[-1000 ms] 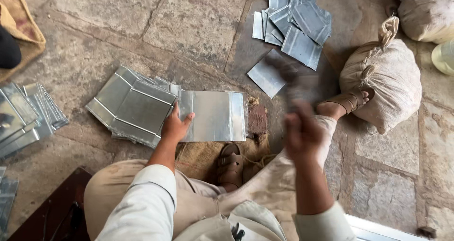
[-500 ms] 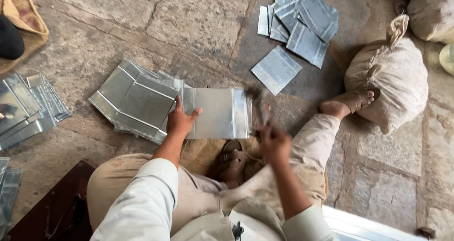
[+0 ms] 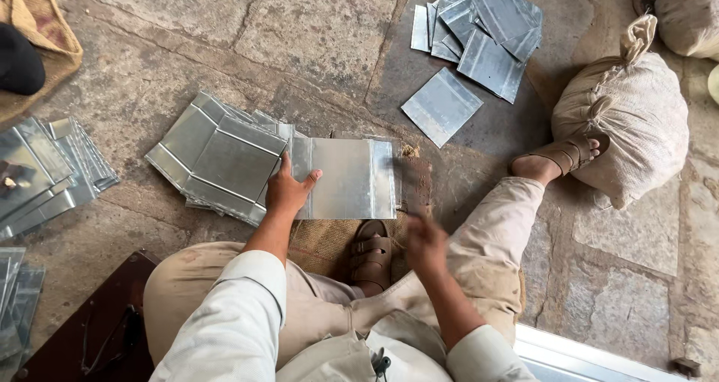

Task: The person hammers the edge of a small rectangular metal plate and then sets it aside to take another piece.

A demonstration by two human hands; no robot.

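Note:
A flat grey metal sheet (image 3: 348, 176) with folded side edges lies on the stone floor in front of me. My left hand (image 3: 288, 191) rests flat on its left part, fingers spread, pressing it down. My right hand (image 3: 425, 246) is blurred just below the sheet's right edge, closed around the handle of a brown mallet-like tool (image 3: 416, 186). The tool's blurred head is at that right edge. A stack of similar folded sheets (image 3: 217, 157) lies just left of my left hand.
A pile of metal sheets (image 3: 479, 22) lies at the far side, with a single sheet (image 3: 442, 106) nearer. A tied cloth sack (image 3: 629, 120) sits right, beside my sandalled foot (image 3: 558, 157). More sheets (image 3: 45, 176) are stacked left. A dark board (image 3: 97, 322) lies lower left.
My right hand has swung down from a raised position to the sheet's right edge with the tool. My left hand has stayed on the sheet.

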